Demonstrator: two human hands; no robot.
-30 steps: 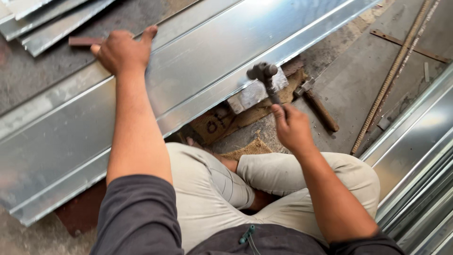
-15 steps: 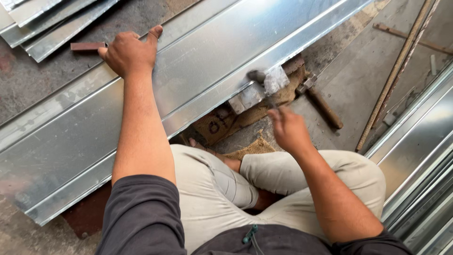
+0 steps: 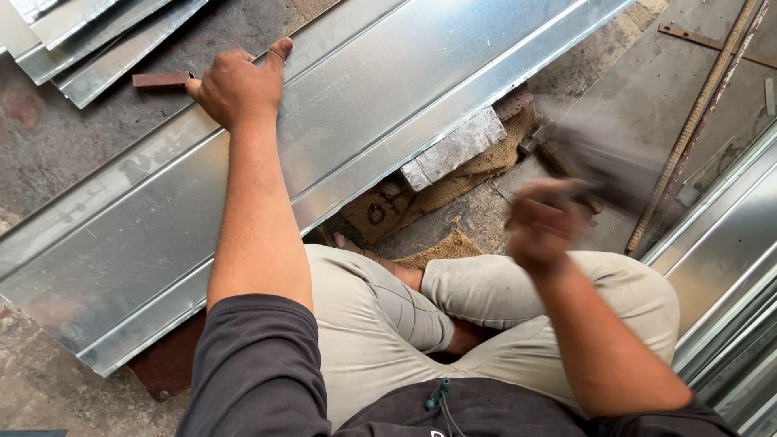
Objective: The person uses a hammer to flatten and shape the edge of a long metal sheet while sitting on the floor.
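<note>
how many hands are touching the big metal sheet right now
1. The left hand presses on the long metal sheet near its far edge. The right hand is off it, blurred, gripping a hammer over the floor.

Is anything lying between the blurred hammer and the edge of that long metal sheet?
Nothing visible. The right hand swings the hammer over bare floor beside the metal block under the sheet's near edge. The left hand presses on the sheet, away from there.
</note>
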